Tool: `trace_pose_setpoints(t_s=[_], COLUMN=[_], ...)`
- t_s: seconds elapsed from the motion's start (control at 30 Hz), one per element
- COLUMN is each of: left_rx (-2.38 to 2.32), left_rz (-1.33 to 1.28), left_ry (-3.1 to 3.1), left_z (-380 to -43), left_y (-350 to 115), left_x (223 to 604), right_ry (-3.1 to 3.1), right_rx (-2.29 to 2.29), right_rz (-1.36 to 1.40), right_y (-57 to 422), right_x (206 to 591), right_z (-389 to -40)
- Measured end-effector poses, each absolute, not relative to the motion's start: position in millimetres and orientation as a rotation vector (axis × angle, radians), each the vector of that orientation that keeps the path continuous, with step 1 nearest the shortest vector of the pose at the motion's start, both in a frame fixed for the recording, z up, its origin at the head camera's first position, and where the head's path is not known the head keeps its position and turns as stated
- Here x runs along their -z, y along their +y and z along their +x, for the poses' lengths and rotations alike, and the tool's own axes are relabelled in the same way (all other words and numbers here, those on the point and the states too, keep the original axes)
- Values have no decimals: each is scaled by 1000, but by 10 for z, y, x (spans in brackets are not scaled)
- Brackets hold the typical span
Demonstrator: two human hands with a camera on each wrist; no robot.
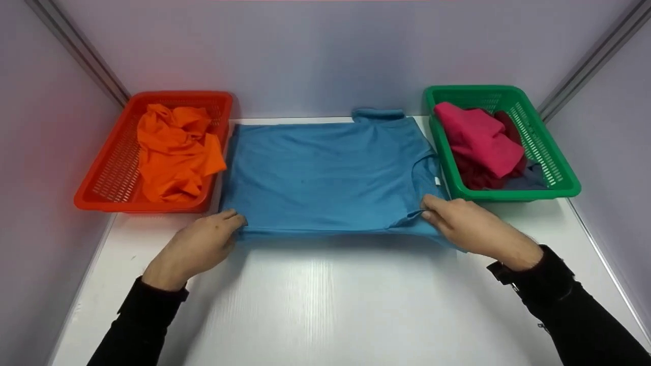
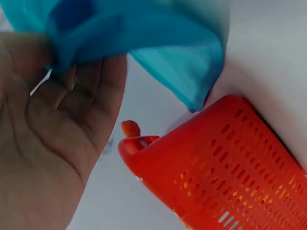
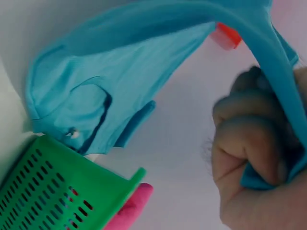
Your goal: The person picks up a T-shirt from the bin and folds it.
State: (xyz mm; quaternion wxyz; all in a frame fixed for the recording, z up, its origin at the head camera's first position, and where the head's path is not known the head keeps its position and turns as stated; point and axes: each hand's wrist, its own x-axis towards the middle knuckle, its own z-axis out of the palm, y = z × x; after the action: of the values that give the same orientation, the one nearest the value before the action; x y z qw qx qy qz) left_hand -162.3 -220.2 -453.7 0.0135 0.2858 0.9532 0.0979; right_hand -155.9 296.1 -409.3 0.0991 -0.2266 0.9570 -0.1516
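Observation:
A blue T-shirt (image 1: 325, 173) lies spread sideways between two baskets, its near edge lifted off the table. My left hand (image 1: 206, 244) pinches the near left corner; in the left wrist view the fabric (image 2: 139, 28) passes between thumb and fingers of that hand (image 2: 57, 129). With my right hand (image 1: 470, 226) I grip the near edge by the shoulder end. The right wrist view shows curled fingers (image 3: 249, 143) around a bunched strip of the shirt (image 3: 283, 76). The neckline with a small white label (image 1: 437, 181) faces the green basket, and one sleeve (image 1: 379, 114) lies folded at the back.
To the left stands a red basket (image 1: 84, 198) with an orange garment (image 1: 175, 152). On the right, a green basket (image 1: 569, 185) holds a pink cloth (image 1: 480, 137), dark red cloth and grey-blue cloth. Pale walls (image 1: 325, 56) enclose the white table (image 1: 315, 305) at the back and sides.

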Motion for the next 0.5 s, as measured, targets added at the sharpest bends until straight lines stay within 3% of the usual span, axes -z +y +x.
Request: trace_pose_setpoints(t_s=[0.23, 0.5], left_rx=[-342, -323], left_rz=[834, 802], left_ry=[2757, 2755], left_z=[-1521, -1560], left_y=[-2256, -2248], left_x=[4397, 4380], right_ry=[2559, 2564], right_rx=[467, 406], right_rz=[-719, -767], right_y=[2980, 2957], right_x=[3906, 3889], right_z=[-1417, -1513])
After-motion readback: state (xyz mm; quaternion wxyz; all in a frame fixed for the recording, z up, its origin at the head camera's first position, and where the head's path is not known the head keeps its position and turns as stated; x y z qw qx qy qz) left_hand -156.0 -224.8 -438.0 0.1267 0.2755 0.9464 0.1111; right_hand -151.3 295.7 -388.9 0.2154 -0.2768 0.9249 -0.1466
